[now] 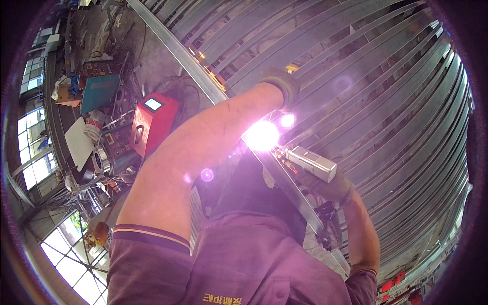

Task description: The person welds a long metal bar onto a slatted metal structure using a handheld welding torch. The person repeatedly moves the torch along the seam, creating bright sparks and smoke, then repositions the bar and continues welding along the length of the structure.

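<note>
My right hand [333, 189], in a grey glove, is closed around a handheld welding torch [314, 163] with a silver box-shaped body. Its tip points at a blinding white-violet arc [262, 135] on a long metal rail [202, 81]. Beyond the arc, my left hand [282, 85], also gloved, is curled over the bars beside the rail. A small yellow piece [292, 67] shows at its far side; what the fingers grip is hidden. Glare covers the joint itself.
Many long grey metal bars [386, 101] lie side by side across the right. A red machine with a small screen [155, 124] stands at left, near a teal box [99, 92] and a white board [79, 142]. Orange sparks streak along the rail's far part.
</note>
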`<action>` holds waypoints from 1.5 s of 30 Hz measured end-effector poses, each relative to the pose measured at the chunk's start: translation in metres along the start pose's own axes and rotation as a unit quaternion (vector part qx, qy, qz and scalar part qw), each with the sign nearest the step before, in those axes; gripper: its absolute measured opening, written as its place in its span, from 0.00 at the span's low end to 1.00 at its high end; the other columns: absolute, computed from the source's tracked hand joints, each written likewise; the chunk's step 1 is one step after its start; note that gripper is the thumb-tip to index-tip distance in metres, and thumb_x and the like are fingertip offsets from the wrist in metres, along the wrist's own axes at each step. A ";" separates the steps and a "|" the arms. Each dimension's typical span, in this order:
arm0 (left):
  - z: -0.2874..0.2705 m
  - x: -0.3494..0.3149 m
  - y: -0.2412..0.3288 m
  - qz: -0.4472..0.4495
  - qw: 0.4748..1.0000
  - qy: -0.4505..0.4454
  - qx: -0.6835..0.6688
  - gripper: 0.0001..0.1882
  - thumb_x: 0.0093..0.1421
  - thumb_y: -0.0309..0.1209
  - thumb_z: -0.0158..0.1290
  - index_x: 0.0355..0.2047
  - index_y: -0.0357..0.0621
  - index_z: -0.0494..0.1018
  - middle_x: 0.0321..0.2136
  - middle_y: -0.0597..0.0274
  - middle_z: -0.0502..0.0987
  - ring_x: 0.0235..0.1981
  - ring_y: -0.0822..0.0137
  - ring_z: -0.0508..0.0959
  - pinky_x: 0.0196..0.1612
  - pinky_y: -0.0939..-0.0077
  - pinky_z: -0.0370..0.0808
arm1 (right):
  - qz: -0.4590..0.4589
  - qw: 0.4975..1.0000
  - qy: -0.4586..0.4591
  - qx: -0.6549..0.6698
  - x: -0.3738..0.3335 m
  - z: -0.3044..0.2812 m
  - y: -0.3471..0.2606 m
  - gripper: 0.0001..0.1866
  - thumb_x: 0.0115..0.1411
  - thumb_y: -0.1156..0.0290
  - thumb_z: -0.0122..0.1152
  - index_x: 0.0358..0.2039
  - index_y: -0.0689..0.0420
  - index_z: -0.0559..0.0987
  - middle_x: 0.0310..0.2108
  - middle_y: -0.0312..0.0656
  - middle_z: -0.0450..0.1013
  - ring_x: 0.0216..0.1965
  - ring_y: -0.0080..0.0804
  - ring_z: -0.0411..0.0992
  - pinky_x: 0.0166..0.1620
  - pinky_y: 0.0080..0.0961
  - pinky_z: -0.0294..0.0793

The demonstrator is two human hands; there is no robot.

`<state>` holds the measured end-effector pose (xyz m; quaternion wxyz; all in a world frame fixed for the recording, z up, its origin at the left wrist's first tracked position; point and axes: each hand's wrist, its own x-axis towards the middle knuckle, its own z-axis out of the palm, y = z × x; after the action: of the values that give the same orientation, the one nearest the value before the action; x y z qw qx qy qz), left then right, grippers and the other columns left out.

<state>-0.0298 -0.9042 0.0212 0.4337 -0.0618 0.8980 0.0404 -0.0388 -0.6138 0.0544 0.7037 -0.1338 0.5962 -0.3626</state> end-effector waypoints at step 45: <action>-0.014 -0.012 0.001 -0.020 0.999 -0.042 -0.021 0.32 0.61 0.42 0.63 0.66 0.55 0.75 0.48 0.56 0.86 0.50 0.53 0.85 0.51 0.53 0.82 | -0.014 0.998 0.005 -0.060 -0.016 -0.009 0.010 0.18 0.69 0.62 0.68 0.54 0.57 0.81 0.34 0.33 0.81 0.33 0.18 0.77 0.33 0.22 0.78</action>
<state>-0.0333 -0.9036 0.0396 0.4699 -0.0870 0.8768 0.0534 -0.0438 -0.5942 0.0576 0.6860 -0.1825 0.6186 -0.3368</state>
